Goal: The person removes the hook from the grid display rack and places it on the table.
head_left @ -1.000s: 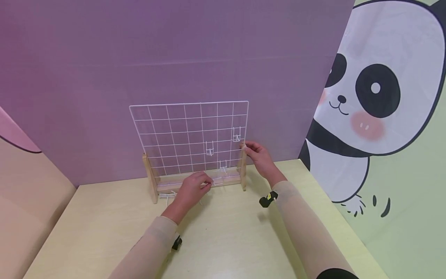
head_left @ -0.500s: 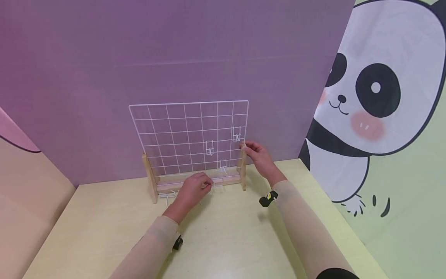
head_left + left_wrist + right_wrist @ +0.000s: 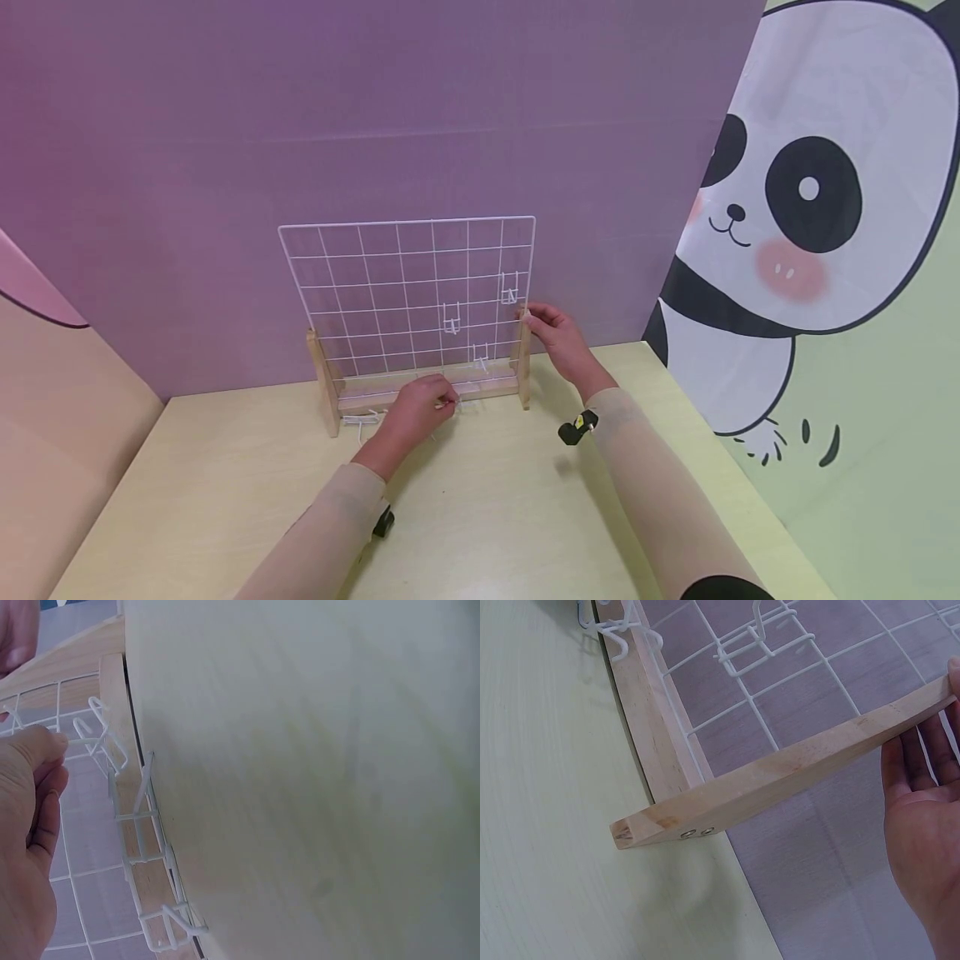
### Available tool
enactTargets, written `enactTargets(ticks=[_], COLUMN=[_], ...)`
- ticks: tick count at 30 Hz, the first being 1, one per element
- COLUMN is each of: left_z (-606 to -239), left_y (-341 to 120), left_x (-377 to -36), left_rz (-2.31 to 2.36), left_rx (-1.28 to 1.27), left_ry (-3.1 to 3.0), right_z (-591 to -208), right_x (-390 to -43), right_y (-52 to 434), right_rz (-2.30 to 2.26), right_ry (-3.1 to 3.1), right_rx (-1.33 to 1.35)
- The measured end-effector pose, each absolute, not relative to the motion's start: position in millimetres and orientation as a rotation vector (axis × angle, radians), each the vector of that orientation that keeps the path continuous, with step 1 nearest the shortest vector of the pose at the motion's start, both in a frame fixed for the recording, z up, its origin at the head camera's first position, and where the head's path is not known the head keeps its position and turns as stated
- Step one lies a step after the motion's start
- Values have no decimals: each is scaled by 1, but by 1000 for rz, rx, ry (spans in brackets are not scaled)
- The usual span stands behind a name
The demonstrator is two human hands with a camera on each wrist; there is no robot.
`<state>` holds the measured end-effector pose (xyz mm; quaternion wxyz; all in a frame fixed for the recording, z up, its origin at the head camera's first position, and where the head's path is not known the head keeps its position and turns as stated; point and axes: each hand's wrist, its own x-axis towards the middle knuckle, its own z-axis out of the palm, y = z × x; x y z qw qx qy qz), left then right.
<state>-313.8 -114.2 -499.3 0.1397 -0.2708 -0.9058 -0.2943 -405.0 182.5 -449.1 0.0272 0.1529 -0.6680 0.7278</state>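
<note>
My left hand (image 3: 416, 408) pinches a white wire hook (image 3: 97, 741) between thumb and fingertips, low in front of the white wire grid panel (image 3: 431, 221). In the left wrist view the hook's prongs stick out past the fingertips, close over the wooden base bar (image 3: 114, 682). My right hand (image 3: 558, 337) grips the upper end of the stand's right wooden upright (image 3: 780, 769), thumb on the near side and fingers behind. Three similar hooks hang on the right part of the grid: an upper one (image 3: 510, 295), a middle one (image 3: 452, 324) and a lower one (image 3: 481, 362).
More white hooks (image 3: 171, 926) lie along the front of the base, partly behind my left hand in the head view. The left wooden upright (image 3: 322, 383) stands on the pale tabletop (image 3: 480, 500). Behind rises a purple backdrop (image 3: 375, 100), and a panda picture (image 3: 885, 108) covers the right wall.
My left hand has sunk slightly with the pinched hook, away from the lower grid wires. The right hand keeps its grip on the upright, and the stand has not moved.
</note>
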Motion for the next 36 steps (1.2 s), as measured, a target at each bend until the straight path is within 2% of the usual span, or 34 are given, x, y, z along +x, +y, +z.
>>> enactTargets(ticks=[36], left_z=[-502], left_y=[-108], left_x=[-320], left_rz=[-820], left_rx=[-928], left_ry=[-2767], right_z=[-452], right_x=[-409], right_y=[183], right_rz=[2245], right_ry=[-2055], right_rx=[487])
